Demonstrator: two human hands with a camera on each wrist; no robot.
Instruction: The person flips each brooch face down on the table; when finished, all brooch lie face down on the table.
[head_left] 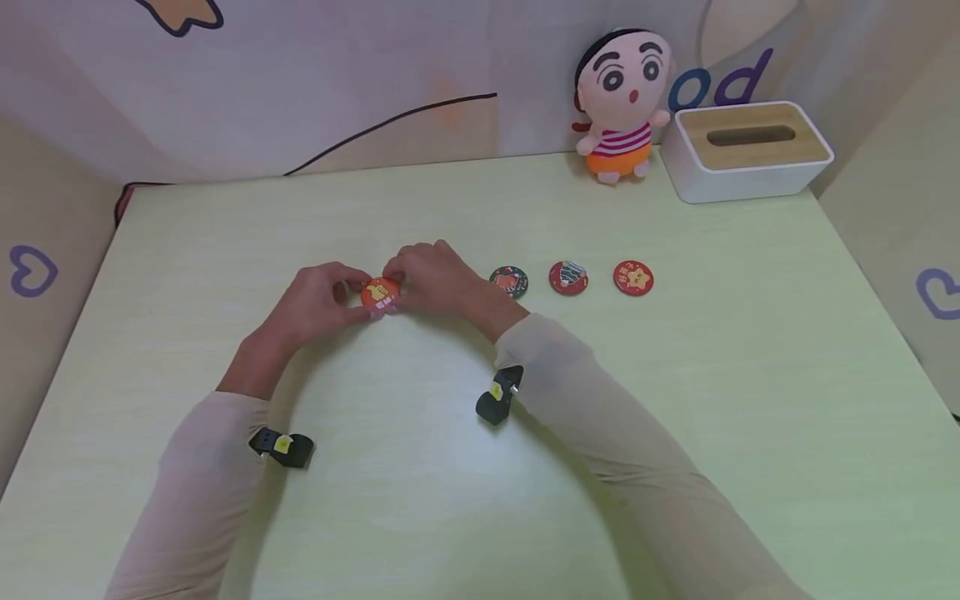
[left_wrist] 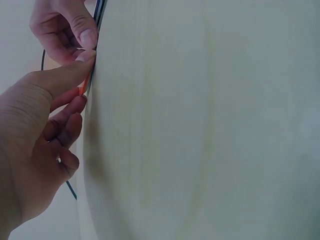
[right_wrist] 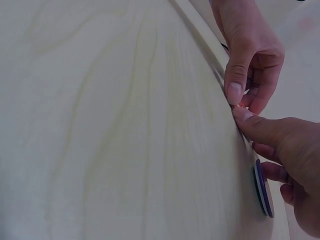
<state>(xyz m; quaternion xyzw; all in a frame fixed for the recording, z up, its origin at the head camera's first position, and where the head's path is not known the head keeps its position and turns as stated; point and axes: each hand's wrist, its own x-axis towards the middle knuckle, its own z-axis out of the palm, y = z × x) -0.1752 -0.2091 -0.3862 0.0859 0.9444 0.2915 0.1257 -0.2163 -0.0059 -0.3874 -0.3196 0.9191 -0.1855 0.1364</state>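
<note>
Between two hands, left of the table's middle, a red badge (head_left: 377, 292) with a yellow thumbs-up is pinched at its edges — the left hand (head_left: 311, 308) at one side, the right hand (head_left: 438, 275) at the other, their thumbs nearly meeting below. Fingertips cover its rim, the white lettering is too small to read, and both wrist views show only a red sliver; whether it touches the table (head_left: 750, 400) cannot be told. To the right, the right wrist partly hides a dark green badge (head_left: 510, 280); beyond lie a tree badge (head_left: 568, 278) and a star badge (head_left: 633, 277), fully visible. Both sleeves run off the bottom edge. At the back stands a white tissue box (head_left: 757, 179), its slotted wooden lid on, the inside too dark to make out — just beside a plush doll (head_left: 622, 108).
</note>
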